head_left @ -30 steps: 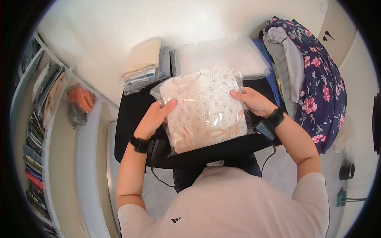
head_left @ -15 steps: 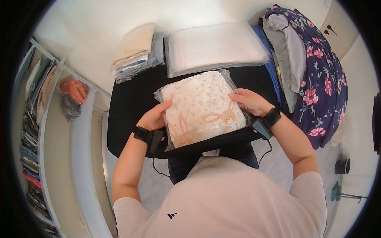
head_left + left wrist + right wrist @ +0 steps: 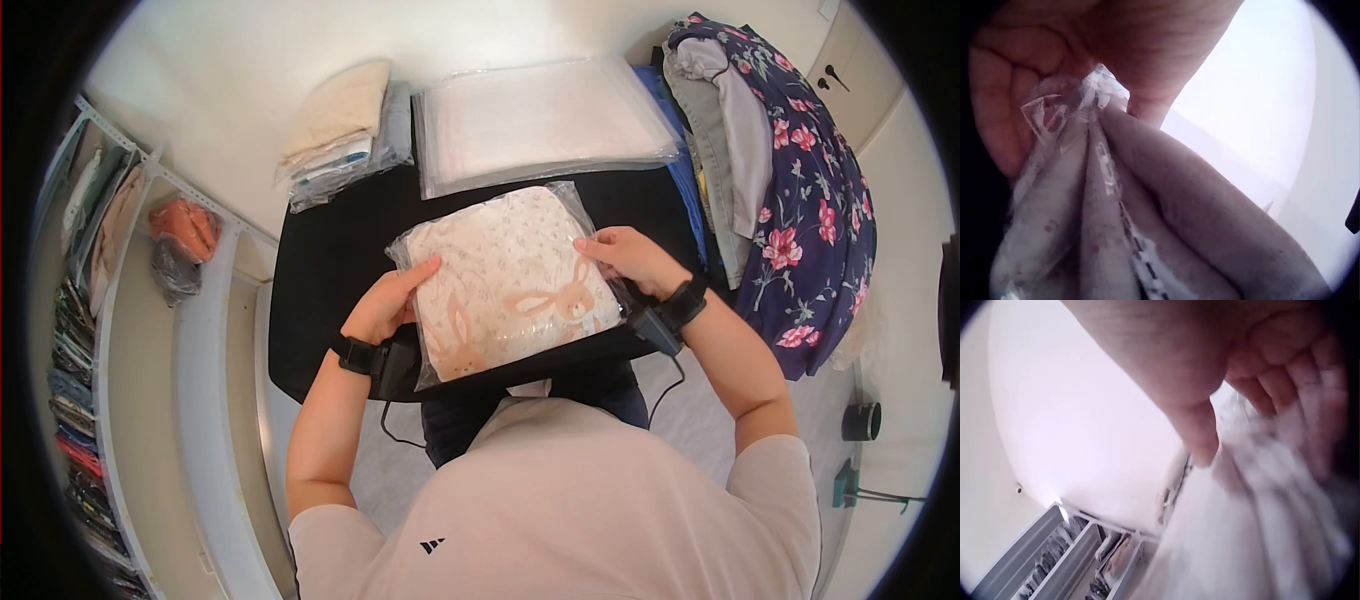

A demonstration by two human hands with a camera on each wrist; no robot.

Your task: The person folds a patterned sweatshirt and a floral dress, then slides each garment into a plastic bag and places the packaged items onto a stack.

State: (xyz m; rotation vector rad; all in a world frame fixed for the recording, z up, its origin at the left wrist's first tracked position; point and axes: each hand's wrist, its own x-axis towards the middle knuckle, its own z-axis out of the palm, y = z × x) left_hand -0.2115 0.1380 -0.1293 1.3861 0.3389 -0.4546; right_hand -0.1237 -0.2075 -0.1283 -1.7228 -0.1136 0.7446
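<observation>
A folded white garment (image 3: 500,270) with a small floral print and tan rabbits lies inside a clear plastic bag (image 3: 572,200), held above the black table in front of the body. My left hand (image 3: 388,298) grips its left edge, thumb on top and fingers beneath. On the opposite edge, my right hand (image 3: 635,258) pinches the bag with its thumb over the upper face. From the left wrist camera, the garment's folded layers (image 3: 1172,194) show edge-on under the gathered plastic, close to the palm. In the right wrist view the garment (image 3: 1210,531) is blurred below the thumb.
On the black table (image 3: 330,260), a stack of bagged clothes (image 3: 345,130) sits at the back left beside a pile of flat clear bags (image 3: 545,120). A floral dress (image 3: 820,220) and grey clothes hang over the right side. Shelves (image 3: 130,330) with bagged garments stand left.
The package has tilted and come down a little, so the rabbit print now shows plainly and the neckline less. Both hands keep their hold at the sides. The head view has shifted slightly.
</observation>
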